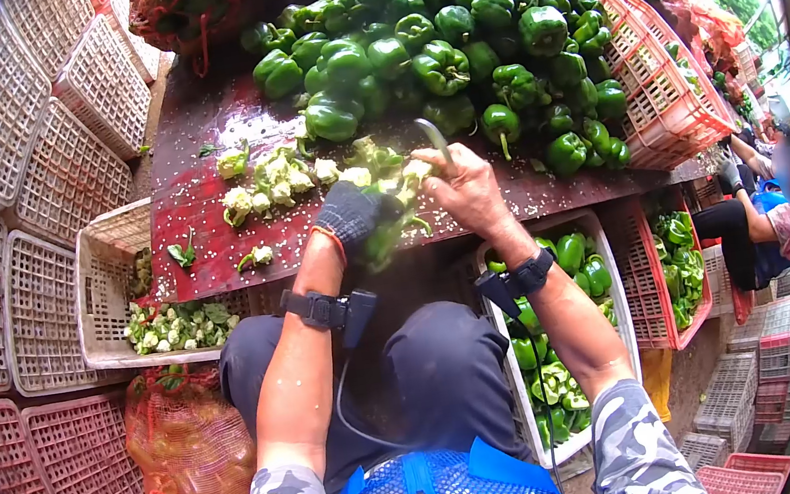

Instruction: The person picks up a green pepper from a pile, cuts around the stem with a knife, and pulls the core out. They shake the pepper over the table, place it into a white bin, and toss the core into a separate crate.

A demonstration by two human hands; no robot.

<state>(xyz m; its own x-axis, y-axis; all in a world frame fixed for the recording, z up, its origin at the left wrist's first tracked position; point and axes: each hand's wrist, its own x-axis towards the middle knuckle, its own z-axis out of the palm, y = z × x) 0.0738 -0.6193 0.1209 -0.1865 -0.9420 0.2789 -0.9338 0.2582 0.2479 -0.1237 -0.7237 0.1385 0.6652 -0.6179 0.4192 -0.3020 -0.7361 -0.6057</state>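
My left hand, in a dark knit glove, is closed around a green bell pepper that is smeared by motion and partly hidden. My bare right hand grips a small knife, its curved blade pointing up and away from me; the handle is hidden in the fist. Just beyond both hands, pale pepper cores and scattered seeds lie on the dark red table. A large heap of whole green bell peppers rises behind them.
A crate of cores stands at left; a white crate of cut peppers is right of my knees. A red crate stands beyond it. Stacked crates line the left, above a mesh sack. Another person sits far right.
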